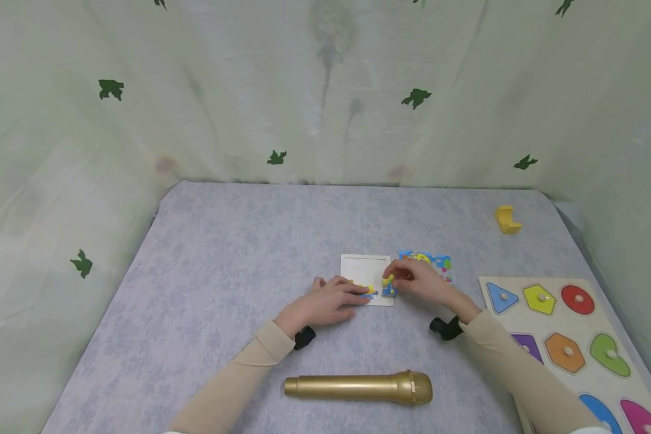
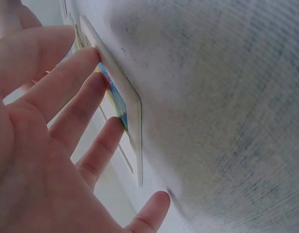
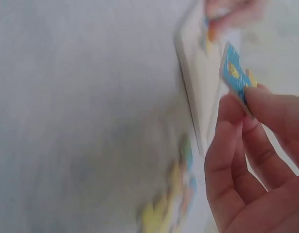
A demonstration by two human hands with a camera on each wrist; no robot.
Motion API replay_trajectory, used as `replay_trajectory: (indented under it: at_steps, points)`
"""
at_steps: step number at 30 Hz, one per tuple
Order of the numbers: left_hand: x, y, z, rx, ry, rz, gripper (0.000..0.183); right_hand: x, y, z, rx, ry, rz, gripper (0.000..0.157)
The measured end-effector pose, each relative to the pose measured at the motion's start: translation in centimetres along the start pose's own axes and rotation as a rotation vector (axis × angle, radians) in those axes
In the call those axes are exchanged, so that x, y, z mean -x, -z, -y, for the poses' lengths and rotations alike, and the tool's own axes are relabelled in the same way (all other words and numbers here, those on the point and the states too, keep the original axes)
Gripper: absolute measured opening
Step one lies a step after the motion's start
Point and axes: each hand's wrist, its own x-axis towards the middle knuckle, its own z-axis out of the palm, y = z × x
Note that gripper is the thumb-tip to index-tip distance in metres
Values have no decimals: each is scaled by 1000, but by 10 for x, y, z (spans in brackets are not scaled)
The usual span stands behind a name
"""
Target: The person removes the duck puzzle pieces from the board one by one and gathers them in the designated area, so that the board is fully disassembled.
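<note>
A small white puzzle tray (image 1: 364,265) lies on the table, with colourful pieces (image 2: 116,94) along its near side. My left hand (image 1: 331,300) reaches over the tray from the left, its fingers extended and fingertips resting on those pieces. Between thumb and fingers, my right hand (image 1: 423,282) pinches a blue and yellow puzzle piece (image 3: 234,73). That piece is tilted up over the tray's right side. Just behind the right hand lie more puzzle pieces (image 1: 442,261), partly hidden by it; they look blurred in the right wrist view.
A gold microphone (image 1: 352,387) lies across the table nearer to me. On the right is a wooden shape board (image 1: 548,323) with knobbed shapes, partly under my right forearm. A yellow block (image 1: 506,221) sits at the back right. Pale curtains (image 1: 211,108) surround the table.
</note>
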Motion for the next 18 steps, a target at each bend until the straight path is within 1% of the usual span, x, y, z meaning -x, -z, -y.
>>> replay_trajectory:
  at_steps: [4,6,9,14,18]
  points:
    - [0,-2,1,-2,0,-5,38,16,19,-8,-63,-77,-29,15]
    - [0,-2,1,-3,-3,-8,38,27,28,-13,-70,-134,-44,14]
    - [1,-2,1,-2,-9,-12,38,44,41,-20,-70,-180,-65,15]
    - [3,0,1,0,-16,-13,38,70,53,-31,-51,-204,-85,13]
    - [3,0,2,-3,-16,-17,39,81,58,-32,-20,-227,-65,11]
